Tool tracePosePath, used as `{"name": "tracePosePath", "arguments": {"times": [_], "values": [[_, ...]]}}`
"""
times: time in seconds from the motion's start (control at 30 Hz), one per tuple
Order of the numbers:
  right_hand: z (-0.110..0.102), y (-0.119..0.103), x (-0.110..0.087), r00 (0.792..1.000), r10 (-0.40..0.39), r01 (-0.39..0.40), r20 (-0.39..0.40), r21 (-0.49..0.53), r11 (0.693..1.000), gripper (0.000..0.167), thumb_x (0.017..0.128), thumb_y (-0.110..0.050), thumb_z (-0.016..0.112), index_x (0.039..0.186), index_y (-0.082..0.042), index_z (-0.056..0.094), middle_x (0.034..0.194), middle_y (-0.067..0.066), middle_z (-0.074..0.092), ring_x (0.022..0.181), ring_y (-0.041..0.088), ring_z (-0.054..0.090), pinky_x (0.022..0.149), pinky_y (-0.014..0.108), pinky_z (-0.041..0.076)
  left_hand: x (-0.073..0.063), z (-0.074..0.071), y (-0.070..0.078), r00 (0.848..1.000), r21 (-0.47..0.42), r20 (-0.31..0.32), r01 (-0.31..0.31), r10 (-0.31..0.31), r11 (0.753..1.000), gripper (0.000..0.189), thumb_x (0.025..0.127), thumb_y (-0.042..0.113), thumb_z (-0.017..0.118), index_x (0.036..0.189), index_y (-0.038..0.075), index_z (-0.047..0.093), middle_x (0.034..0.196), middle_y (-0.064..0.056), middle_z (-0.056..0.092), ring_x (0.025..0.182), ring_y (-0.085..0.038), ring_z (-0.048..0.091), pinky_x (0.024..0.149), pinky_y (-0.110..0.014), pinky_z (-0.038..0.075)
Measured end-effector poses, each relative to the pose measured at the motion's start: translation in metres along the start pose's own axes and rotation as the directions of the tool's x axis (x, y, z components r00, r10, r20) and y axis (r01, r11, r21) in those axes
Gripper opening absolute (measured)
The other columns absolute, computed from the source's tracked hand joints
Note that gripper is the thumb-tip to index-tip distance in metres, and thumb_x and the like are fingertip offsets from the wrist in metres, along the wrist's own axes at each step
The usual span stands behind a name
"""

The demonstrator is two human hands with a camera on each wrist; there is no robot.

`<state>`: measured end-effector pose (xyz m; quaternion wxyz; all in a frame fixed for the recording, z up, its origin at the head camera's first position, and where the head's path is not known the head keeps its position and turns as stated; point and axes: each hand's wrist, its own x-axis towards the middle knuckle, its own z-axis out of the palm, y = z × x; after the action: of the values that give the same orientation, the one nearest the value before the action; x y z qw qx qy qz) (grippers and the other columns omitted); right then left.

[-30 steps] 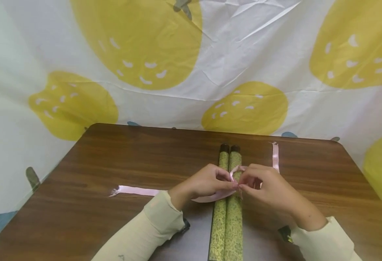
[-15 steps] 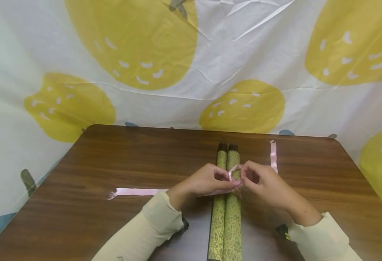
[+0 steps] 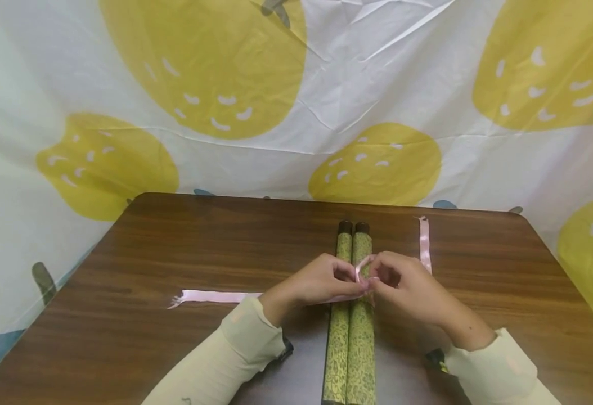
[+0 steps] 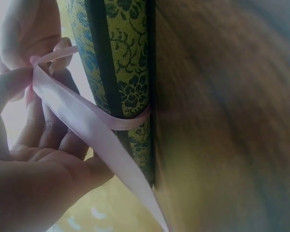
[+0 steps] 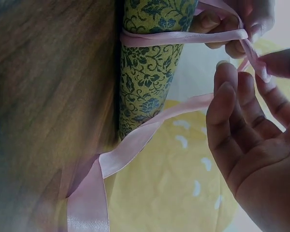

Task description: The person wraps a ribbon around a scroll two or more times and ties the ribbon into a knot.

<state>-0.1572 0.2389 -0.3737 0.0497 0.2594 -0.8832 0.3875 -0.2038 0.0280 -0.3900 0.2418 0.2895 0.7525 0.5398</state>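
Two scroll rolls (image 3: 361,349) in green-gold floral brocade lie side by side on the table, dark knobs at their far ends. A pink satin ribbon (image 4: 106,140) passes around them, its middle gathered in a small loop above the rolls. My left hand (image 3: 322,280) pinches the ribbon between thumb and fingers over the rolls. Opposite it, my right hand (image 3: 413,284) pinches a folded part of the same ribbon with thumb and index finger; its other fingers are loosely bent in the right wrist view. The fingertips of both hands almost meet at the crossing.
The brown wood table (image 3: 225,236) ends at a hanging sheet (image 3: 256,169) printed with yellow lemons. One frayed ribbon tail (image 3: 215,296) stretches to the left; the other tail (image 3: 425,242) runs toward the back edge on the right.
My right hand's fingertips drew slightly away from the left's, then came back to them. The left part of the ribbon hangs less slack beneath my left hand. The rolls stay in place.
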Motion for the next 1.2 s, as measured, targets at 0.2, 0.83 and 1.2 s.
{"name": "tracePosePath", "arguments": {"times": [0.2, 0.83, 1.2], "values": [[-0.0034, -0.0048, 0.001, 0.998, 0.052, -0.051, -0.021, 0.042, 0.998, 0.009, 0.092, -0.005, 0.066, 0.09, -0.013, 0.062, 0.079, -0.002, 0.061, 0.069, 0.009, 0.056, 0.062, 0.025, 0.051, 0.0003, -0.0012, 0.0012, 1.0, 0.011, 0.003, 0.009, -0.009, 1.0, 0.021, 0.092, 0.023, 0.073, 0.09, 0.002, 0.075, 0.077, 0.007, 0.07, 0.064, -0.003, 0.054, 0.058, -0.017, 0.044], [0.0, -0.0023, 0.0012, 0.998, 0.061, -0.061, 0.003, 0.09, 0.994, 0.008, 0.09, -0.009, 0.071, 0.09, -0.015, 0.066, 0.092, -0.001, 0.065, 0.077, 0.01, 0.061, 0.068, 0.027, 0.055, 0.0006, -0.0001, 0.0011, 1.0, 0.031, 0.008, -0.013, 0.013, 0.999, 0.018, 0.091, 0.019, 0.074, 0.093, 0.002, 0.075, 0.084, -0.002, 0.073, 0.074, -0.003, 0.059, 0.067, -0.017, 0.047], [0.0021, 0.0001, -0.0019, 0.997, 0.017, -0.023, 0.07, 0.095, 0.995, 0.013, 0.084, -0.003, 0.072, 0.085, -0.012, 0.063, 0.108, 0.008, 0.067, 0.084, 0.01, 0.061, 0.072, 0.028, 0.056, -0.0006, 0.0005, 0.0002, 1.0, 0.075, 0.009, -0.001, 0.001, 0.997, 0.014, 0.09, 0.016, 0.073, 0.092, 0.003, 0.074, 0.084, -0.002, 0.072, 0.073, -0.004, 0.058, 0.066, -0.017, 0.046]]}}
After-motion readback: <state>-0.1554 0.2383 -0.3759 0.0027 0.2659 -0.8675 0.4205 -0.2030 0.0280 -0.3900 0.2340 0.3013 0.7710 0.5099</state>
